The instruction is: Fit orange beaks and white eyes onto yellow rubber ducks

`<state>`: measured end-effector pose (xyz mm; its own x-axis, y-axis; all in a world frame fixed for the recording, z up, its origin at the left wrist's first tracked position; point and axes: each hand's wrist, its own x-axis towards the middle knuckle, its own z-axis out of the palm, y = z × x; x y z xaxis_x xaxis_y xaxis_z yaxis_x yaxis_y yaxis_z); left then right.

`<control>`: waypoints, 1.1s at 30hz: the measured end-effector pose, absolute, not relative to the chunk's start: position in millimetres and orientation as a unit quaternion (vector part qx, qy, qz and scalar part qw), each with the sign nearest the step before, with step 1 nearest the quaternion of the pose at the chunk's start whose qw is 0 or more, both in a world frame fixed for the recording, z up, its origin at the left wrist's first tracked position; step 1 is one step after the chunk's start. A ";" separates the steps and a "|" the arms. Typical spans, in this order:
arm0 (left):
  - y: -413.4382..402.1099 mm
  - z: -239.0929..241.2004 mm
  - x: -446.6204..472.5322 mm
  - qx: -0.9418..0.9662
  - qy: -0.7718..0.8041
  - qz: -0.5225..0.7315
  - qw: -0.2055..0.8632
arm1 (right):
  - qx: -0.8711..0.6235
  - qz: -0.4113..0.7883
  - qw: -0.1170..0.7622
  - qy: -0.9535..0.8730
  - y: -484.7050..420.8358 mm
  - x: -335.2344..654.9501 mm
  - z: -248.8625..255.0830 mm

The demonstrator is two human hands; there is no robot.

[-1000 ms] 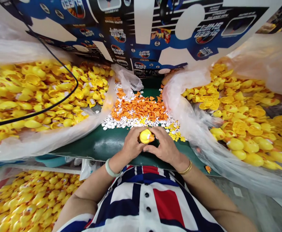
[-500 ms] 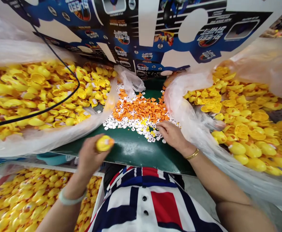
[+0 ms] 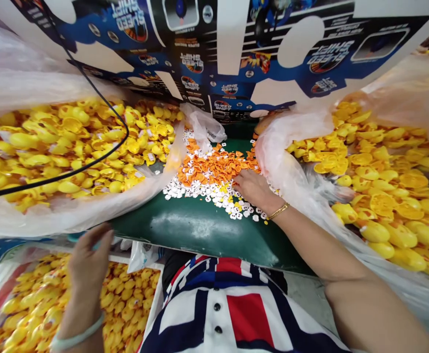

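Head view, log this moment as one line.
left hand: open, empty, above boxed ducks | right hand: on orange parts, grip unclear | table: green, white parts beside orange

Loose orange beaks (image 3: 214, 166) heaped flat, small white discs (image 3: 195, 190) scattered along their near edge

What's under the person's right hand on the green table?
The right hand rests where the orange pieces meet the white pieces spread over the green table. Whether its fingers hold one is hidden by the hand itself.
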<state>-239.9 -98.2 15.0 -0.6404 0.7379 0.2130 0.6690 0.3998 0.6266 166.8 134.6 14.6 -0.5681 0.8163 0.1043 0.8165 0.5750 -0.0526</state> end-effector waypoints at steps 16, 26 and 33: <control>15.2 -1.1 2.1 0.371 0.436 0.456 0.681 | -0.466 0.676 0.339 -0.459 47.3 181.3 9.9; -21.7 -1.2 -28.3 0.480 0.478 0.318 0.663 | -0.372 0.374 0.262 -0.808 -0.9 169.9 11.1; -21.4 -2.7 -54.1 0.487 0.517 0.330 0.622 | -0.345 0.299 0.148 -0.877 32.9 152.3 16.9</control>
<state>-54.1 -21.4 -2.7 0.2487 0.9135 -0.3220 0.0935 0.3083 0.9467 152.3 32.9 16.9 -0.7183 0.6937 0.0527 0.5171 0.5830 -0.6267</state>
